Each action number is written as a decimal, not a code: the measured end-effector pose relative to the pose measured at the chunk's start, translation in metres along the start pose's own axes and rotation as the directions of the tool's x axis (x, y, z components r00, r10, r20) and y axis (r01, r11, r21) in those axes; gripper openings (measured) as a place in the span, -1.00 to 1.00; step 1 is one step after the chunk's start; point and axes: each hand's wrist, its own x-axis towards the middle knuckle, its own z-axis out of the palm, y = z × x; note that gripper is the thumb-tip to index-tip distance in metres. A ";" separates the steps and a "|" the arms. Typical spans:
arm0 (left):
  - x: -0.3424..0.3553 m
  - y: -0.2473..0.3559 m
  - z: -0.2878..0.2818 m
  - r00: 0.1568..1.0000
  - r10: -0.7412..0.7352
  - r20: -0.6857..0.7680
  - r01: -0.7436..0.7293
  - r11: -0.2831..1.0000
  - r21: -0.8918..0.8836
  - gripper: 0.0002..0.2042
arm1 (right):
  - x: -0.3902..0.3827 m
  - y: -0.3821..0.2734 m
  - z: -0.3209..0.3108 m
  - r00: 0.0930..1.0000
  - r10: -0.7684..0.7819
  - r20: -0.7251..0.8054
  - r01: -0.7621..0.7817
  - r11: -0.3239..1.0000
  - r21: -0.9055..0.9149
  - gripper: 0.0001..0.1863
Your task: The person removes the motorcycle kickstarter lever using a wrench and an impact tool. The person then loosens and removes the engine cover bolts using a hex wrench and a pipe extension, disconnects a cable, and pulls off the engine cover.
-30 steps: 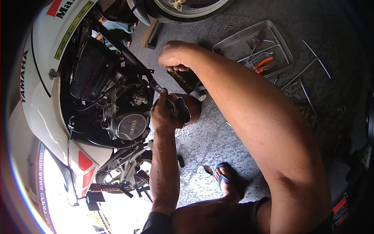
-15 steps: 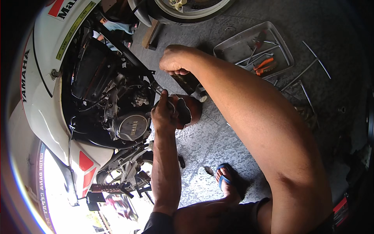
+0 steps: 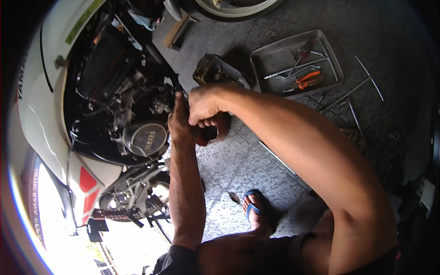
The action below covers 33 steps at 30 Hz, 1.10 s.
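My left hand (image 3: 182,123) is closed beside the motorcycle's engine (image 3: 149,137), thumb pointing up along the frame. Against it rests my right hand (image 3: 205,104), its fingers curled inward. Whatever the two hands grip between them is hidden by the fingers. Just behind and below them stands a reddish-brown container (image 3: 223,128) with a jagged rim, partly covered by my hands. Beyond my right wrist sits a dark, boxy part with a grey side (image 3: 220,71) on the floor.
A grey metal tray (image 3: 262,82) at the far right holds orange-handled pliers (image 3: 308,80), a screwdriver and wrenches. A T-handle wrench (image 3: 370,79) lies beside it. A wheel (image 3: 238,10) and wooden block (image 3: 178,31) are at the back. My sandalled foot (image 3: 253,206) is below.
My right hand has come down and left from above the boxy part to meet my left hand. The view has shifted slightly, and the boxy part is now uncovered.
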 end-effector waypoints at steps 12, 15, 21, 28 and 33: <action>-0.056 -0.295 0.076 0.882 0.222 0.416 -0.436 0.049 0.898 -0.58 | -0.011 -0.016 0.012 0.996 0.037 -0.076 -0.021 0.980 0.199 -0.81; -0.048 -0.298 0.087 0.859 0.130 0.496 -0.495 -0.042 0.868 -0.63 | -0.013 -0.007 0.009 0.995 0.066 -0.069 -0.042 0.949 0.311 -0.78; -0.081 -0.253 0.075 0.927 -0.277 0.251 -0.142 0.360 0.922 -0.73 | -0.021 -0.004 -0.008 0.983 0.136 -0.123 -0.107 0.970 0.216 -0.76; -0.164 -0.221 -0.020 0.943 0.264 -0.202 0.085 0.398 0.914 -0.74 | -0.010 -0.022 -0.006 0.985 0.147 -0.093 -0.132 0.980 0.151 -0.75; -0.164 -0.206 -0.040 0.870 0.455 -0.190 0.049 0.303 0.952 -0.75 | -0.009 -0.027 -0.005 0.985 0.144 -0.091 -0.132 0.983 0.127 -0.76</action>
